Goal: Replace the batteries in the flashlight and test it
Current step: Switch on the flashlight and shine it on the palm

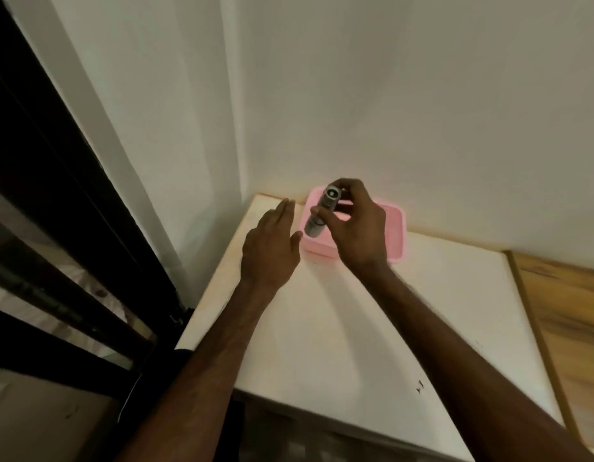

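A small grey metal flashlight (323,210) is held above a pink tray (394,238) in the far corner of the white table (339,328). My right hand (359,228) grips it between thumb and fingers, lens end tilted up toward the camera. My left hand (272,248) hovers just left of the flashlight, flat, fingers together and extended, holding nothing. No batteries are visible; the inside of the tray is mostly hidden behind my right hand.
White walls meet in a corner right behind the tray. A black metal frame (72,228) runs along the left of the table. A wooden surface (569,311) adjoins the table on the right.
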